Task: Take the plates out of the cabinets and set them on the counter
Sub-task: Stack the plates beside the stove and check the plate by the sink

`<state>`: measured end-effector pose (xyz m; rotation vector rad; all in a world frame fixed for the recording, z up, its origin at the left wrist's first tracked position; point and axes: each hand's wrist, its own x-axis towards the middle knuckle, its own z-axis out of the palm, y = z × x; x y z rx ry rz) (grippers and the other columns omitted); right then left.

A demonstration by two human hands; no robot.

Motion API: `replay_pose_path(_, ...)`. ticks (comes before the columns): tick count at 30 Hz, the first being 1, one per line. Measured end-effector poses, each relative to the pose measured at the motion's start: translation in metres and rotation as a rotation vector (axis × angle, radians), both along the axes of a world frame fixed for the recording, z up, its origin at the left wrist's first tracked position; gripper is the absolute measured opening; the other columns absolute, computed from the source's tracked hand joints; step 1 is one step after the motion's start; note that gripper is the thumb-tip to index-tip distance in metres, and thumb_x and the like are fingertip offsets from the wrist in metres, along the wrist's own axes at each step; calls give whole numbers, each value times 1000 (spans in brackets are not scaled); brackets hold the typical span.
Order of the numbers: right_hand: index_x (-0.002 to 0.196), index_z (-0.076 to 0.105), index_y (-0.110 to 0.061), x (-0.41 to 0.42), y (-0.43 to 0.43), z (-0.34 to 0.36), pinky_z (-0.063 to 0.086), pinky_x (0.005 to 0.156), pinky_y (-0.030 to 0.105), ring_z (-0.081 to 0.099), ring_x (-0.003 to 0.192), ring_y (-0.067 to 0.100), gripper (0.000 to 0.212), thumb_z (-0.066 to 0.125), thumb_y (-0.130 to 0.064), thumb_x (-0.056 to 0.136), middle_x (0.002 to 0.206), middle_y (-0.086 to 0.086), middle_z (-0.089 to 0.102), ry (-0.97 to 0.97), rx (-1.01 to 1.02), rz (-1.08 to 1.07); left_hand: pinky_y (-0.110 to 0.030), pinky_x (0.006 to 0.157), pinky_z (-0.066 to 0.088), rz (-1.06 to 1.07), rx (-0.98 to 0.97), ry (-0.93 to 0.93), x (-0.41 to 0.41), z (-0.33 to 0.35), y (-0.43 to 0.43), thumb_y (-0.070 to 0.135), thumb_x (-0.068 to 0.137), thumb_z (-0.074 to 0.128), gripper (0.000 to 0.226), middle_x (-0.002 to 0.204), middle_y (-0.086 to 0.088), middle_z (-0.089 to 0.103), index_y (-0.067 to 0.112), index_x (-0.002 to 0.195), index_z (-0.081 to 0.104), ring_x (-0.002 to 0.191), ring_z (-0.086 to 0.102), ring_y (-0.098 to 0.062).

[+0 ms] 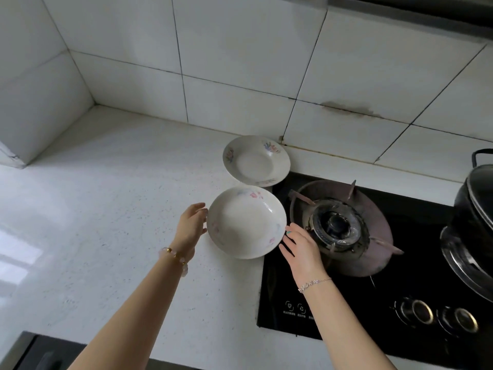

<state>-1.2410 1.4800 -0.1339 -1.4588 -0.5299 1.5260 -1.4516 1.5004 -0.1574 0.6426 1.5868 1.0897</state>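
Two white plates with faint floral prints sit on the white counter [106, 196]. The far plate [256, 160] lies near the tiled wall. The near plate [246, 222] sits just in front of it, its right edge over the black stove top. My left hand [192, 227] is at the near plate's left rim, fingers relaxed and straight. My right hand [300, 249] is at its right rim, fingers straight and touching or almost touching the edge. Neither hand curls round the plate.
A black glass gas stove [360, 303] fills the right side, with a burner and pan support [338, 225] right beside the near plate. A black lidded pot [474, 214] stands at the far right. Two knobs [437, 315] are at the stove's front. White tiled walls enclose the corner.
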Motion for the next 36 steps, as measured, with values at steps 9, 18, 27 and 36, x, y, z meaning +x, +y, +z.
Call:
replay_pose_path(9,79,64,-23,-13,-9,7,35,106,33,52,107,15,35,40,-3,96,93,-4,64,-70,3,9,-48,81,55,-123,-25,112,1,-16,3,-6,82,55,49,124,-11,54,8,128,47,96,59,-29)
replay_pose_path(18,89,63,-17,-15,-4,0,39,103,32,57,108,17,27,40,-4,96,100,1,65,-19,-31,17,-36,65,56,-84,-50,6,-10,-13,8,-15,81,50,48,122,-15,56,6,124,51,96,57,-29)
replay_pose_path(27,132,50,-5,-21,0,-9,35,110,37,48,122,21,36,41,-7,97,117,6,58,7,-86,15,-27,57,52,-118,-41,-24,-23,-9,7,-17,81,51,52,120,-12,54,5,128,49,92,56,-23)
replay_pose_path(36,94,61,-18,-19,-4,5,34,110,36,52,109,17,23,41,-7,97,95,-2,61,-12,-63,37,-29,63,53,-163,-56,-48,-22,-9,5,-1,92,40,40,117,-12,57,7,130,50,104,55,-25)
